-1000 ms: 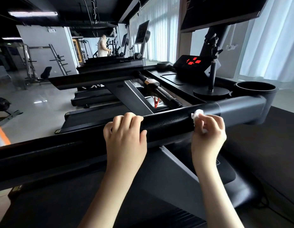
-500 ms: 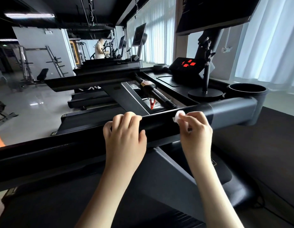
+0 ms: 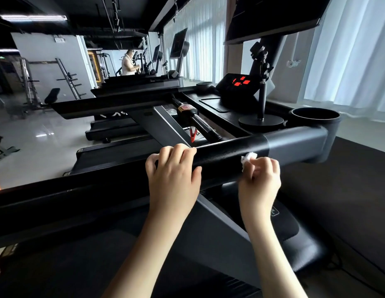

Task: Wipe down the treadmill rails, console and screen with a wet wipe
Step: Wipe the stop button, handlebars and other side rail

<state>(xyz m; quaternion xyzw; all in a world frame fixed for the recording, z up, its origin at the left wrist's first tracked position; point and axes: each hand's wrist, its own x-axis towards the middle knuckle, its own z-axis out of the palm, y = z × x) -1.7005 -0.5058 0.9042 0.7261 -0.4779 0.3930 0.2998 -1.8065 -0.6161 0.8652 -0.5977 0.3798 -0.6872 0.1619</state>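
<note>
The rail [image 3: 228, 155] is running across the view from lower left to upper right, with the dark screen [image 3: 273, 16] and console [image 3: 236, 87] standing beyond it. The left hand [image 3: 173, 179] is gripping the rail's black section, fingers curled over its top. Near it, the right hand [image 3: 260, 181] is pinching a crumpled white wipe [image 3: 248, 157] and pressing it against the rail's near face.

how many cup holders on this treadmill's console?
2. One cup holder sits at the near right corner of the console, beside the stand base. The other is at the far end, left of the red-lit panel. Others may be hidden.
</note>
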